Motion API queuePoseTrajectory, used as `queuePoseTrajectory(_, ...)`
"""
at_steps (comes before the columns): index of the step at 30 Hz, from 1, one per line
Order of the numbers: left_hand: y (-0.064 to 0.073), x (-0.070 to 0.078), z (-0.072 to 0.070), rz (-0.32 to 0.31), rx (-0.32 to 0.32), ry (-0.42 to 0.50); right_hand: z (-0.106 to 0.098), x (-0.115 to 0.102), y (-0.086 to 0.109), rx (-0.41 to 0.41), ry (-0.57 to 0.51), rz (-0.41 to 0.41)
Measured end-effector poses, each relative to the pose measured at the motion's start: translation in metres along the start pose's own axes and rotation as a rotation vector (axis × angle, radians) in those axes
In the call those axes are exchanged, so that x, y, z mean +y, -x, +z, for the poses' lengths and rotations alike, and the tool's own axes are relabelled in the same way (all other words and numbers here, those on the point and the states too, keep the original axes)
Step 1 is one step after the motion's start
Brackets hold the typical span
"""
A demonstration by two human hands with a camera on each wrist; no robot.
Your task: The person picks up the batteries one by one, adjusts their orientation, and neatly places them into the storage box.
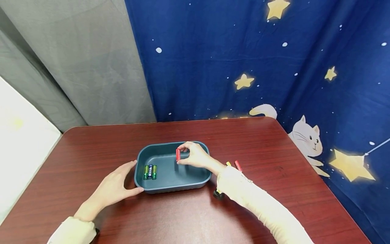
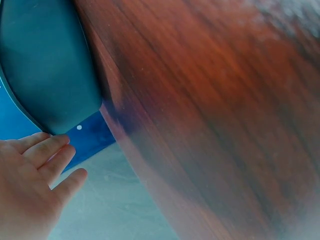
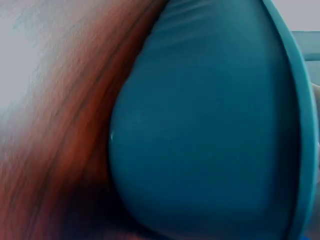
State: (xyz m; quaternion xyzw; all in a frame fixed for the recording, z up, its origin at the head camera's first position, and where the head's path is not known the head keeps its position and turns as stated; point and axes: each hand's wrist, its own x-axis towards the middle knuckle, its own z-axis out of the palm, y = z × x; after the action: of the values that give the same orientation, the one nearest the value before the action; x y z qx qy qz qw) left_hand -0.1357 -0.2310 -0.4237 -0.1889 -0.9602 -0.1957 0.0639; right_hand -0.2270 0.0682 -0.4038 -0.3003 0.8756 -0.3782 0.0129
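Note:
A blue-green plastic bin (image 1: 173, 184) stands on the table in the head view. Upright between the thumb and fingers of my right hand (image 1: 196, 156) is a red battery (image 1: 178, 155), pinched above the bin's floor. At the bin's left end, my left hand (image 1: 114, 184) touches the rim with spread fingers and thumb; the left wrist view shows its fingers (image 2: 50, 150) against the bin's wall. Two green batteries (image 1: 154, 172) lie inside on the left, with a blue battery (image 1: 150, 171) between them. In the right wrist view the bin's outer wall (image 3: 210, 125) hides the right hand's fingers.
Right of the bin lie another red battery (image 1: 238, 165) and a yellow item (image 1: 228, 163), both partly behind my right sleeve. A small black object (image 1: 218, 195) pokes out below that forearm. The reddish-brown table (image 1: 170, 217) ends at curtains (image 1: 213, 67) behind.

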Motion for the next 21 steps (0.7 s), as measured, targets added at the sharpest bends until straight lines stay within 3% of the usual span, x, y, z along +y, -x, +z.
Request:
queuePoseTrajectory(8, -0.001, 0.001, 0.0, -0.002, 0.002, -0.002, 0.017, -0.01, -0.004, -0.017, 0.01, -0.018)
queuePoseTrajectory(21, -0.001, 0.001, -0.002, -0.004, -0.012, 0.005, 0.04, -0.03, -0.012, -0.072, 0.007, 0.056)
